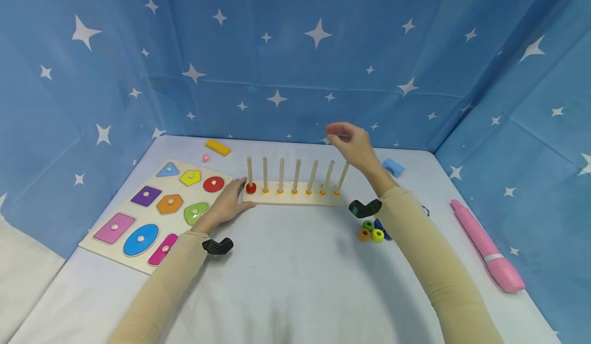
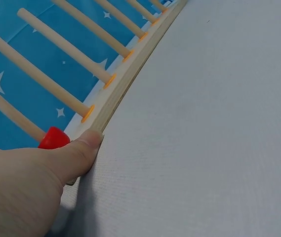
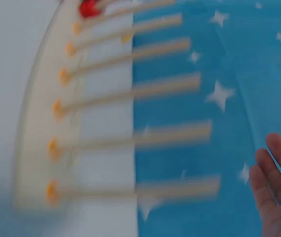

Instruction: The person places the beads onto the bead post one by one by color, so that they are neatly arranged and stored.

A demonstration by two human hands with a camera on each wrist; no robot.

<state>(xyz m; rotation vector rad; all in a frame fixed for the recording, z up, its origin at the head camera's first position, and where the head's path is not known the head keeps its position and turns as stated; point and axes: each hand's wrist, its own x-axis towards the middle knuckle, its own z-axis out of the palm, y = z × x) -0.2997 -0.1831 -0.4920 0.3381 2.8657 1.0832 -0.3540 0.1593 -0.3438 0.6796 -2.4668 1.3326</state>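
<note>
A wooden peg board (image 1: 300, 199) with several upright dowels stands at the middle of the table. One red bead (image 1: 251, 188) sits at the foot of its leftmost dowel. My left hand (image 1: 229, 201) grips the board's left end, its thumb along the front edge in the left wrist view and the other fingers hidden behind. Raised above the board's right end is my right hand (image 1: 353, 144), its fingers loosely bent around nothing. In the right wrist view, that hand's fingers (image 3: 268, 173) show at the right edge, apart from the dowels.
At the left lies a shape puzzle board (image 1: 106, 250) with knobbed pieces. Green, orange and yellow beads (image 1: 377, 235) lie beside the right forearm, which partly hides blue pieces. A yellow block (image 1: 217, 147), a pink bead (image 1: 205, 158), a blue block (image 1: 393, 167) and a pink closed umbrella (image 1: 485, 246) surround them.
</note>
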